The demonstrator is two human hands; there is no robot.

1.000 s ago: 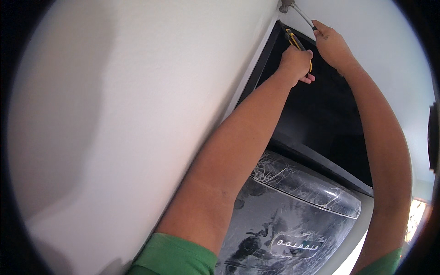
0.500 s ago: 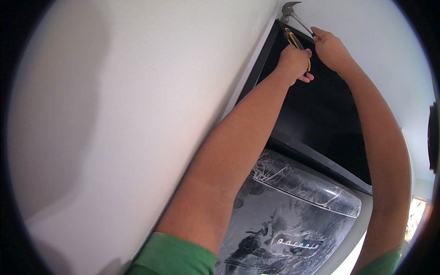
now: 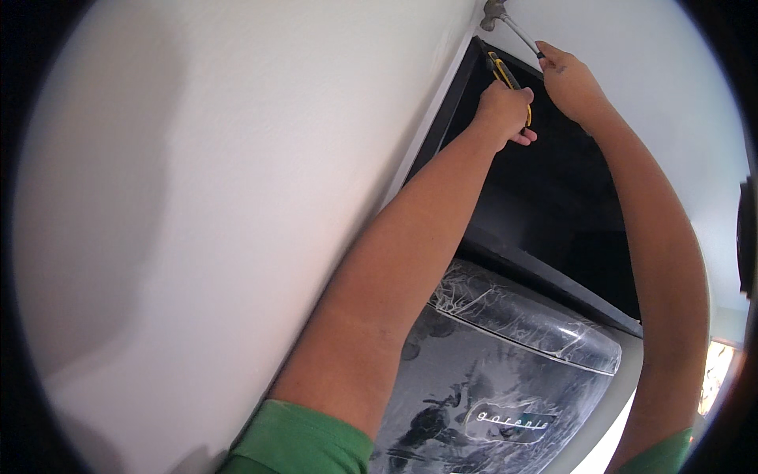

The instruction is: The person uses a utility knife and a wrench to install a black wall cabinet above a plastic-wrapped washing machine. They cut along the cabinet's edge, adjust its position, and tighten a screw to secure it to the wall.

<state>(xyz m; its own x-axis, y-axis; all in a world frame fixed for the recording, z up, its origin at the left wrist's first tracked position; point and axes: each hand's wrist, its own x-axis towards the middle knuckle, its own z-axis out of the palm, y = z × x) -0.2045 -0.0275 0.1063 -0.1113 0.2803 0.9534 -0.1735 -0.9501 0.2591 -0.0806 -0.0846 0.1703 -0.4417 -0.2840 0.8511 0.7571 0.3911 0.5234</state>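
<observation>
My left hand point(image 3: 505, 110) is closed around a slim yellow-and-black hand tool point(image 3: 500, 69), whose exact kind I cannot make out. Its tip points up at the top left corner of a dark recessed panel point(image 3: 553, 189) with a black frame. My right hand point(image 3: 570, 83) grips a claw hammer point(image 3: 517, 33) near the end of its handle. The hammer's metal head is above that corner, close to the white wall and apart from the tool's tip. What the tip touches is too small to tell.
A white wall point(image 3: 197, 197) runs close along my left arm. Below the dark panel stands a rounded dark fridge point(image 3: 442, 371) with crinkled clear film on it. More pale wall point(image 3: 671, 95) lies to the right, with a bright opening point(image 3: 717, 375) low down.
The hammer head has risen slightly up and left, away from the panel corner. My left hand and its tool have shifted only a little.
</observation>
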